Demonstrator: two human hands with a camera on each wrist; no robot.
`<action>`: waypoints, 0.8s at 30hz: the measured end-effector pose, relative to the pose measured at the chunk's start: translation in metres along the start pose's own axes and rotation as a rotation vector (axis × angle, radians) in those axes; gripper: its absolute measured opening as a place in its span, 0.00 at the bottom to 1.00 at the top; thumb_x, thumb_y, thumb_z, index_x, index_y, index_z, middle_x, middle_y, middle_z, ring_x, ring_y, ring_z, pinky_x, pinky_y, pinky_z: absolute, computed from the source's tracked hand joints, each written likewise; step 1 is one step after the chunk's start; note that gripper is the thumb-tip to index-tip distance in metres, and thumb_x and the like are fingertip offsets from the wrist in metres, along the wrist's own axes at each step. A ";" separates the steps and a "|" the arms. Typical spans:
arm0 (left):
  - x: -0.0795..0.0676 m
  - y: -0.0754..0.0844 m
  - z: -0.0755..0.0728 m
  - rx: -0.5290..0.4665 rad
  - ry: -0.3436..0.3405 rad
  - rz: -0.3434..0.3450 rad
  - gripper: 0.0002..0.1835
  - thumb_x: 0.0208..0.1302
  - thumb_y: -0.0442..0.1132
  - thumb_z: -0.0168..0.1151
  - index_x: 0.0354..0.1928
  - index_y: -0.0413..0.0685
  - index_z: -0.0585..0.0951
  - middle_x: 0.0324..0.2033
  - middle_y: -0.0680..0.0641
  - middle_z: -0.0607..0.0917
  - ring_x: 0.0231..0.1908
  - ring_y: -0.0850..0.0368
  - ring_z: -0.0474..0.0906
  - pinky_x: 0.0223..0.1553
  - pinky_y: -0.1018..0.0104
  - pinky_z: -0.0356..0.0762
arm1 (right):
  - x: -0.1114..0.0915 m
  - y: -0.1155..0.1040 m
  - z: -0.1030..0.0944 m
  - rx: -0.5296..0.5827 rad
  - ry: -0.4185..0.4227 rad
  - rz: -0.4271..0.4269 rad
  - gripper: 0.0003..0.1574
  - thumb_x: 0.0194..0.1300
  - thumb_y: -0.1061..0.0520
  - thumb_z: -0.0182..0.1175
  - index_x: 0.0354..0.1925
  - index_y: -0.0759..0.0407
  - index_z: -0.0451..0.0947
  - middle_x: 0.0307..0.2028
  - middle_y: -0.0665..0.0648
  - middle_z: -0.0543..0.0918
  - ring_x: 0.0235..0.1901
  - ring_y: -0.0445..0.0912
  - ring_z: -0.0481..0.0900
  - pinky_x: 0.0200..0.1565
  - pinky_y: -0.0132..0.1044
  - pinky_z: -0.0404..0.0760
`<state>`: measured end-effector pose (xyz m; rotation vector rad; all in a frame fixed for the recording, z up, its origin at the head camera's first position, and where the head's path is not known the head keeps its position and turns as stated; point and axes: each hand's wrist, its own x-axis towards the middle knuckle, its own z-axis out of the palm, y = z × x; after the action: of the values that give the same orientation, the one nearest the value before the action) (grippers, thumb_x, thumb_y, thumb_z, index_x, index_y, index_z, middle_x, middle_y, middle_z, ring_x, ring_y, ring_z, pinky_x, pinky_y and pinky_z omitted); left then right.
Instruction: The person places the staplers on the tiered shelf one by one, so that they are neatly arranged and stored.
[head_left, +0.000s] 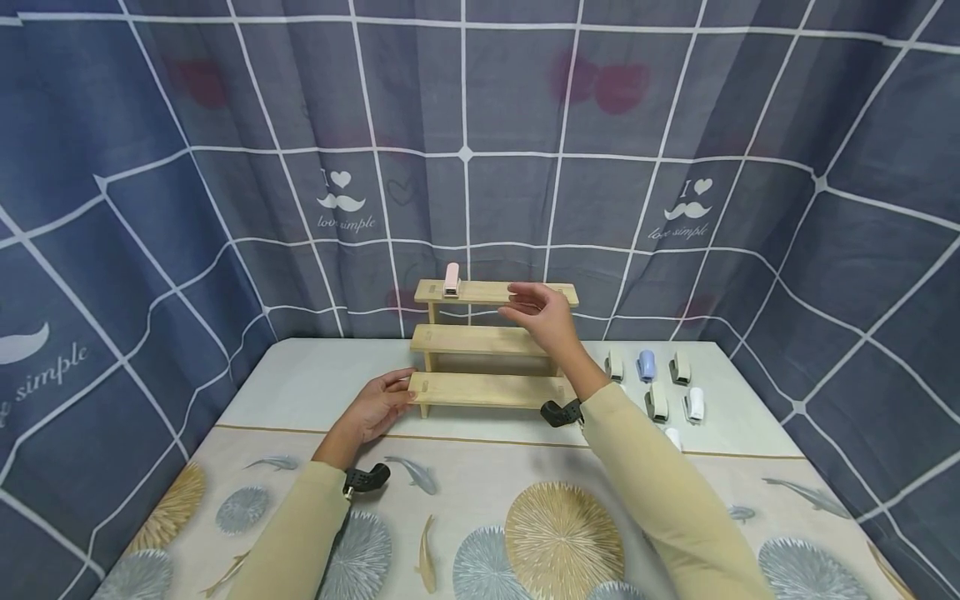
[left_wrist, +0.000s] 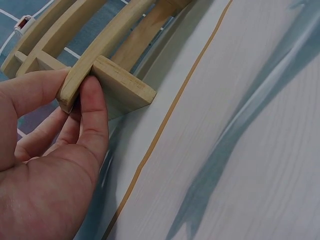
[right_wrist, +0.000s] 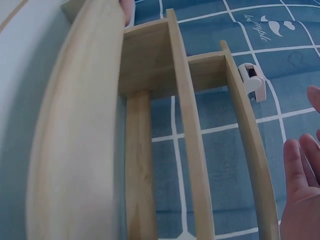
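A three-tier wooden shelf rack (head_left: 480,390) stands on the white tabletop against the curtain. My left hand (head_left: 377,407) pinches the left end of its lowest board between thumb and fingers, seen closely in the left wrist view with the board's end (left_wrist: 80,75). Up by the right part of the top board, my right hand (head_left: 546,317) has its fingers extended, with nothing visible between them. The right wrist view shows those fingers (right_wrist: 295,167) apart from the boards. On the top board's left part stands a small pink stapler-like device (head_left: 452,281).
Several small stapler-like devices, among them a blue one (head_left: 647,366) and a white one (head_left: 694,406), stand to the right of the rack, one partly hidden by my right sleeve. A patterned cloth (head_left: 420,517) covers the near table. Dark checked curtains (head_left: 510,200) enclose it.
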<state>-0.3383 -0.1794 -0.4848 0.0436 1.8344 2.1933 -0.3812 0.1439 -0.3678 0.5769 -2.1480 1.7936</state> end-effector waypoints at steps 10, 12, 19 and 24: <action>0.001 0.000 0.000 -0.003 -0.010 0.009 0.38 0.66 0.20 0.58 0.77 0.33 0.59 0.45 0.52 0.82 0.41 0.63 0.84 0.43 0.73 0.85 | -0.028 0.008 -0.018 -0.006 0.041 0.036 0.29 0.59 0.59 0.76 0.58 0.65 0.81 0.54 0.66 0.84 0.54 0.58 0.85 0.53 0.30 0.86; 0.000 -0.001 0.000 0.003 -0.014 0.014 0.37 0.67 0.20 0.57 0.77 0.32 0.58 0.45 0.52 0.82 0.41 0.63 0.84 0.42 0.74 0.85 | -0.033 0.012 -0.022 -0.012 0.055 0.040 0.29 0.59 0.58 0.76 0.57 0.64 0.82 0.55 0.66 0.85 0.55 0.60 0.84 0.53 0.30 0.85; 0.001 -0.003 -0.001 0.004 -0.014 0.024 0.37 0.67 0.20 0.58 0.77 0.32 0.59 0.45 0.53 0.83 0.40 0.63 0.84 0.41 0.75 0.85 | -0.052 0.020 -0.037 -0.050 0.085 0.036 0.29 0.60 0.54 0.76 0.57 0.64 0.82 0.56 0.68 0.84 0.56 0.58 0.83 0.54 0.28 0.85; 0.000 -0.003 0.000 0.007 -0.011 0.028 0.37 0.67 0.20 0.58 0.76 0.32 0.60 0.44 0.53 0.82 0.40 0.63 0.83 0.41 0.74 0.84 | -0.066 0.025 -0.047 -0.056 0.103 0.027 0.28 0.60 0.55 0.76 0.57 0.63 0.82 0.58 0.66 0.83 0.57 0.56 0.83 0.53 0.27 0.84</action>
<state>-0.3383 -0.1793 -0.4876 0.0832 1.8469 2.2009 -0.3368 0.2017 -0.4107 0.4349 -2.1385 1.7316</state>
